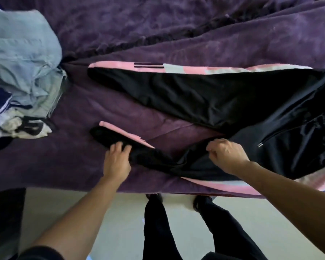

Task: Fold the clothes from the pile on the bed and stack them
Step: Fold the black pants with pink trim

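Trousers laid out on the purple cover

Black track trousers (214, 94) with pink side stripes lay across the bed cover (158, 25). The waist sat out at three o'clock and both legs ran toward nine. The far leg lay flat and straight. The near leg was rumpled, with its cuff twisted so the pink stripe showed.

The left hand (116, 160), at about seven o'clock, rested on the near leg just short of the cuff. It was blurred, and I could not tell whether it pressed flat or gripped. The right hand (225, 156), at about five o'clock, was curled, pinching the black cloth where the near leg met the seat.

The pile of clothes (23, 72), pale blue on top, sat at nine o'clock, apart from the trousers.
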The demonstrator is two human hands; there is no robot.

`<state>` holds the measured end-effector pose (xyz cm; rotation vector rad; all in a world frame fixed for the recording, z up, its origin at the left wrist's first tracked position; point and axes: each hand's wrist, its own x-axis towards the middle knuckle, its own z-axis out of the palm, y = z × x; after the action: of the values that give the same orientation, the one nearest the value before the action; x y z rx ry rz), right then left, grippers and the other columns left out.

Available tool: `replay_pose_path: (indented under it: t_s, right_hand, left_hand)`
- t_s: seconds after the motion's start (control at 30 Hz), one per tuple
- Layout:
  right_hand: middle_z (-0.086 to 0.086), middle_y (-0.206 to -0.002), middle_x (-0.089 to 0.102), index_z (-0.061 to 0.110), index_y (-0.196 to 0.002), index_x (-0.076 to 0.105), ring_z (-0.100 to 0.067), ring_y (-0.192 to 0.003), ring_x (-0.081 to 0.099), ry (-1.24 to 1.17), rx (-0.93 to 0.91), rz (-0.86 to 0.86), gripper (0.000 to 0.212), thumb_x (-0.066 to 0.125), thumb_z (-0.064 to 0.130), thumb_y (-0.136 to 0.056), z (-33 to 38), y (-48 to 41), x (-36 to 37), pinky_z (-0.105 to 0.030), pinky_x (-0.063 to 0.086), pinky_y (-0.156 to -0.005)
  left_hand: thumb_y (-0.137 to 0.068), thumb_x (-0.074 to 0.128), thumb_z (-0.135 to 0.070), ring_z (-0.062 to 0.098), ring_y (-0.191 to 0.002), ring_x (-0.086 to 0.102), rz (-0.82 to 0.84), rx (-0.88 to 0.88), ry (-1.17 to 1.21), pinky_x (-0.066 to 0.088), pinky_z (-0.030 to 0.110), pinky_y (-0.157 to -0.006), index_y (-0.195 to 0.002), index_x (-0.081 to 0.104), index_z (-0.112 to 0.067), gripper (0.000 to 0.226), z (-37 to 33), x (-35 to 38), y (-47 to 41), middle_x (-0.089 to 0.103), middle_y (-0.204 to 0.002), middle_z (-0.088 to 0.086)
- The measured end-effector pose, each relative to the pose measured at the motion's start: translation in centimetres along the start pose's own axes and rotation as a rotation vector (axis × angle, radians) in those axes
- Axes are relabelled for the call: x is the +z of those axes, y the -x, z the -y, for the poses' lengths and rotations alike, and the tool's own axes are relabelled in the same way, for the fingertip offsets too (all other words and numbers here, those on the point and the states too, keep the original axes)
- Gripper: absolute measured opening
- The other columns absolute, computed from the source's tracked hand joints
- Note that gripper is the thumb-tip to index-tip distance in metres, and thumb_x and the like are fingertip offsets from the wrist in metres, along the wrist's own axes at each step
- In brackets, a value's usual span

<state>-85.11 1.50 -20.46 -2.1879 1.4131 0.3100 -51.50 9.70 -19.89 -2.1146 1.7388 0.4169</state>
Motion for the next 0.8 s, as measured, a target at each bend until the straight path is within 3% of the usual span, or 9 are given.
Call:
replay_pose_path:
  t_s: [0.2, 0.3, 0.4, 0.47, 0.53, 0.6, 0.63, 0.7, 0.8]
  right_hand:
    - [0.003, -0.130, 0.050, 0.030, -0.140, 0.041, -0.022, -0.121, 0.048, 0.020, -0.136, 0.226, 0.066, 0.064, 0.028, -0.077, 10.3, -4.5, 5.9, -0.032, 0.044, -0.090]
    - [0.000, -0.118, 0.060, 0.029, -0.124, 0.051, -0.028, -0.106, 0.060, 0.126, -0.015, 0.268, 0.039, 0.056, 0.034, -0.085, 12.9, -4.5, 8.6, -0.035, 0.046, -0.081]
    - [-0.007, -0.103, 0.070, 0.025, -0.107, 0.061, -0.033, -0.095, 0.064, 0.067, 0.172, 0.117, 0.027, 0.054, 0.044, -0.090, 12.8, -3.9, 8.1, -0.037, 0.047, -0.073]
    - [-0.013, -0.098, 0.071, 0.019, -0.100, 0.067, -0.037, -0.092, 0.065, -0.071, 0.296, -0.010, 0.032, 0.060, 0.048, -0.087, 12.3, -4.7, 6.0, -0.040, 0.050, -0.072]
    - [-0.017, -0.101, 0.069, 0.017, -0.103, 0.069, -0.039, -0.095, 0.063, -0.154, 0.395, -0.147, 0.036, 0.064, 0.047, -0.085, 11.9, -7.2, 3.4, -0.042, 0.050, -0.076]
    - [-0.017, -0.111, 0.064, 0.018, -0.115, 0.064, -0.039, -0.105, 0.057, -0.131, 0.425, -0.261, 0.037, 0.066, 0.039, -0.085, 12.0, -10.2, 1.4, -0.045, 0.046, -0.084]
    - [-0.016, -0.116, 0.061, 0.018, -0.120, 0.061, -0.039, -0.109, 0.053, -0.116, 0.432, -0.307, 0.038, 0.065, 0.034, -0.085, 12.4, -11.4, 0.7, -0.046, 0.043, -0.088]
    - [-0.015, -0.113, 0.060, 0.016, -0.117, 0.062, -0.038, -0.108, 0.052, -0.127, 0.402, -0.405, 0.034, 0.064, 0.026, -0.084, 13.7, -12.5, 0.4, -0.046, 0.042, -0.087]
    - [-0.011, -0.095, 0.063, 0.014, -0.096, 0.068, -0.035, -0.093, 0.059, -0.147, 0.225, -0.433, 0.019, 0.069, 0.021, -0.079, 16.5, -11.0, 3.0, -0.042, 0.050, -0.074]
  left_hand:
    - [-0.079, 0.069, -0.019, 0.035, -0.143, 0.012, 0.014, 0.048, -0.225, 0.024, 0.045, -0.110, -0.146, 0.030, -0.029, 0.078, 9.9, 1.8, -7.8, 0.014, -0.156, 0.015]
    - [-0.083, 0.063, -0.018, 0.030, -0.141, 0.020, 0.063, 0.117, -0.212, 0.026, 0.043, -0.108, -0.137, 0.046, -0.028, 0.058, 12.1, 3.7, -10.0, 0.028, -0.151, 0.007]
    - [-0.079, 0.058, -0.009, 0.030, -0.114, 0.051, 0.042, 0.128, 0.166, 0.040, 0.039, -0.089, -0.104, 0.069, -0.018, 0.030, 13.5, 3.6, -10.6, 0.062, -0.117, 0.008]
    - [-0.074, 0.053, -0.005, 0.034, -0.083, 0.062, 0.150, -0.023, 0.554, 0.046, 0.034, -0.065, -0.072, 0.066, -0.008, 0.013, 14.9, 2.5, -11.0, 0.068, -0.081, 0.014]
    - [-0.074, 0.055, -0.011, 0.025, -0.053, 0.059, 0.365, -0.172, 0.740, 0.038, 0.023, -0.043, -0.066, 0.064, -0.004, 0.013, 17.0, 1.4, -11.5, 0.063, -0.056, 0.009]
    - [-0.073, 0.063, -0.024, 0.016, -0.036, 0.049, 0.518, -0.292, 0.775, 0.032, 0.017, -0.037, -0.072, 0.067, -0.009, 0.016, 19.3, 0.4, -11.9, 0.060, -0.049, 0.006]
    - [-0.073, 0.068, -0.030, 0.016, -0.037, 0.050, 0.492, -0.355, 0.783, 0.035, 0.018, -0.040, -0.080, 0.067, -0.009, 0.021, 20.3, 0.1, -12.1, 0.063, -0.053, 0.006]
    - [-0.077, 0.072, -0.032, 0.027, -0.061, 0.064, 0.195, -0.442, 0.669, 0.047, 0.030, -0.055, -0.101, 0.060, -0.011, 0.034, 21.8, 0.4, -12.4, 0.069, -0.078, 0.012]
    - [-0.081, 0.065, -0.026, 0.037, -0.086, 0.059, -0.331, -0.082, 0.444, 0.046, 0.042, -0.068, -0.092, 0.058, -0.015, 0.018, 20.5, 1.6, -11.0, 0.062, -0.091, 0.012]
